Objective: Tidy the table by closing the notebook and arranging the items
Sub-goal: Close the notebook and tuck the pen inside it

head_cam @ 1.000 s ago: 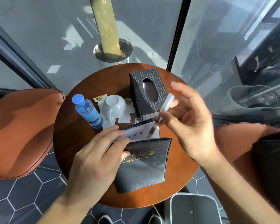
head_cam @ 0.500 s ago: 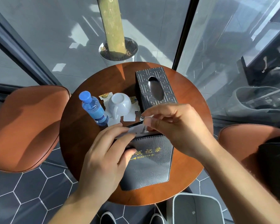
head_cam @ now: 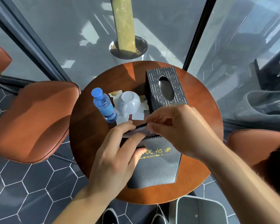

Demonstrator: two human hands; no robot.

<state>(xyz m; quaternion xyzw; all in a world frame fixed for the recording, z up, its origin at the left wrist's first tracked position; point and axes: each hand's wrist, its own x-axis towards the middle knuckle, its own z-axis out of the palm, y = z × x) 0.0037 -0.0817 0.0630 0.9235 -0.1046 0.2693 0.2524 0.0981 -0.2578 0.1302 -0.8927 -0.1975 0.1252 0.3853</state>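
Right now the notebook (head_cam: 158, 165) lies on the round surface (head_cam: 90, 143), on the near side of the tissue box (head_cam: 166, 88), its dark cover with gold lettering facing up. Both hands work at its far edge, the one closest to the box. The left hand (head_cam: 115, 160) presses down on the notebook's left part, fingers (head_cam: 128, 126) stretched flat over a pale sheet or page that shows there, thumb resting on the cover. The right hand (head_cam: 181, 128) hovers over the same edge, fingers curled and pinched together on something thin and dark; whether that is a pen or the cover's lip cannot be told.

The step looks like getting the loose bits tucked in so the cover can sit flat. To do it well, the left hand should hold the book steady while the right slides its item fully clear of, or fully inside, the edge. Nothing should poke out before the cover is pressed down.

Care is needed toward the box's left, where an upturned white cup (head_cam: 128, 102) on paper sachets and a blue-capped bottle (head_cam: 103, 105) stand just beyond the left fingertips. A push of the book that way could tip the bottle.
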